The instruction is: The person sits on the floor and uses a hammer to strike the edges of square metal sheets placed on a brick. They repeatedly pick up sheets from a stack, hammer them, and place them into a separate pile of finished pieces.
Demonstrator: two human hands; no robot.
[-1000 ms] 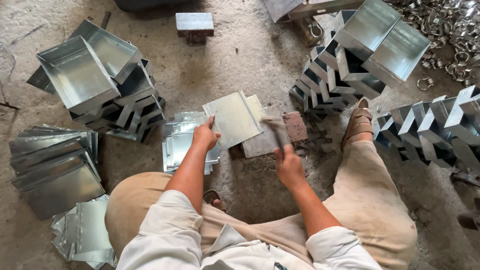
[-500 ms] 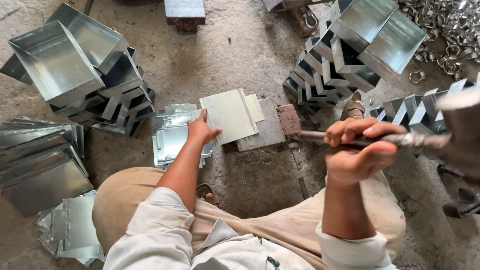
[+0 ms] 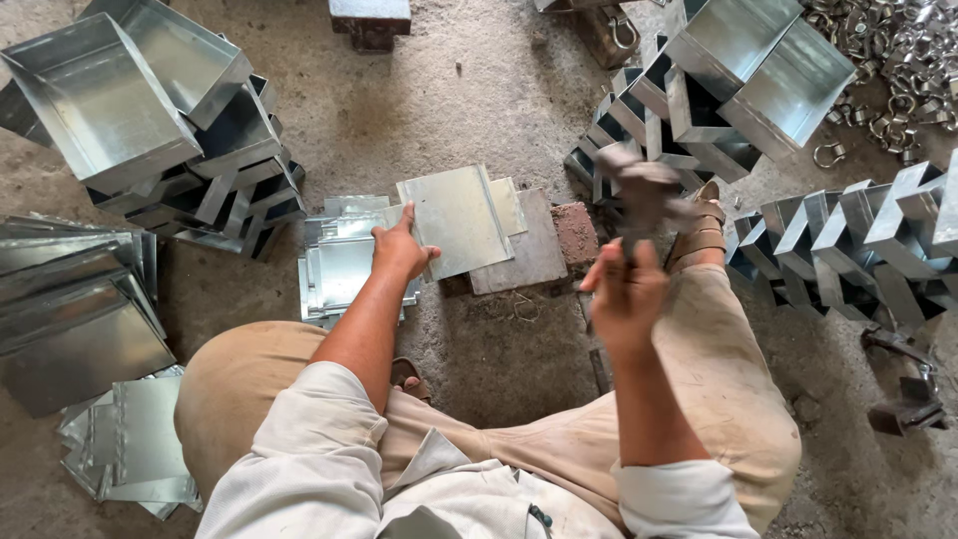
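Observation:
My left hand (image 3: 400, 250) presses on the near left corner of a flat galvanised metal sheet (image 3: 454, 220) that lies on a dark steel block (image 3: 534, 255) on the floor. My right hand (image 3: 627, 289) is raised above my right knee and grips the handle of a hammer (image 3: 644, 190), whose blurred head points away from me, right of the sheet. Beside my left hand, a pile of cut flat sheets (image 3: 339, 269) rests on the ground.
Stacks of folded metal trays stand at far left (image 3: 120, 110), at far middle right (image 3: 738, 70) and along the right (image 3: 858, 240). Flat sheet piles (image 3: 70, 309) lie at left. A brick (image 3: 576, 232) adjoins the block. Metal rings (image 3: 898, 60) fill the top right corner.
My right hand has swung the hammer from far right, up close to the camera, back toward the middle, over the block. My left hand stays on the sheet.

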